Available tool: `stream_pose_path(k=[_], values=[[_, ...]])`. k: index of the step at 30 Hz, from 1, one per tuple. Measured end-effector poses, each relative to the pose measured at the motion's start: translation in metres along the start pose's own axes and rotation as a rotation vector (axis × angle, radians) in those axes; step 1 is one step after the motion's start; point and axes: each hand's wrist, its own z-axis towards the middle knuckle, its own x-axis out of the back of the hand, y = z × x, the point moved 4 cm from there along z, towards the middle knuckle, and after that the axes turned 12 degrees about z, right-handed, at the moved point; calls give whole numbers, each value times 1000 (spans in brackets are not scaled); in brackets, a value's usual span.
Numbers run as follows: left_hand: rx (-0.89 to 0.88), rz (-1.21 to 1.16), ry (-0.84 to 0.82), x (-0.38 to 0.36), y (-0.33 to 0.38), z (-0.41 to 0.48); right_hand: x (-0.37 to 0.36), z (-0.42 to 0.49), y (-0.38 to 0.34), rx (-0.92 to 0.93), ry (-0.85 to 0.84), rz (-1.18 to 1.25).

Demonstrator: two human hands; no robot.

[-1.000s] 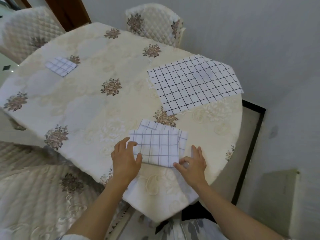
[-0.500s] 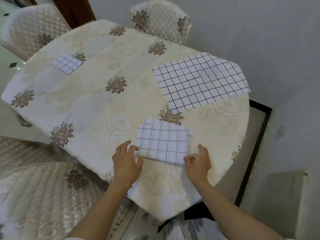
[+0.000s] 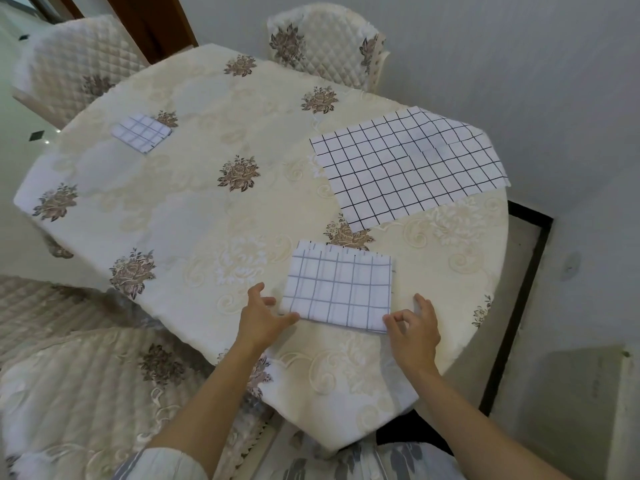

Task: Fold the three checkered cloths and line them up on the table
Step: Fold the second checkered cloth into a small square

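A folded, grey-checked cloth [image 3: 339,289] lies near the table's front edge. My left hand [image 3: 259,320] rests beside its near-left corner with fingers spread and the thumb touching that corner. My right hand [image 3: 412,330] is at the near-right corner, where thumb and index finger meet in a ring on the cloth's edge. A larger black-checked cloth [image 3: 405,168] lies spread flat at the far right, partly over the table's edge. A small folded checked cloth [image 3: 142,133] sits at the far left.
The round table [image 3: 207,209] wears a cream cloth with brown flower prints. Quilted chairs stand at the far side [image 3: 322,43], the far left [image 3: 79,67] and close on my left [image 3: 69,393]. A grey wall runs close along the right.
The near cloth's layers now lie squared on each other. My left hand has come off the cloth to its corner, and my right hand has shifted along the near-right corner.
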Motion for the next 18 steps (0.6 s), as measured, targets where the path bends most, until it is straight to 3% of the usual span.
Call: stream_pose_path(k=[18], values=[[62,-168,-27,-14,-6,5,7,5,2,-10,-37,-55]])
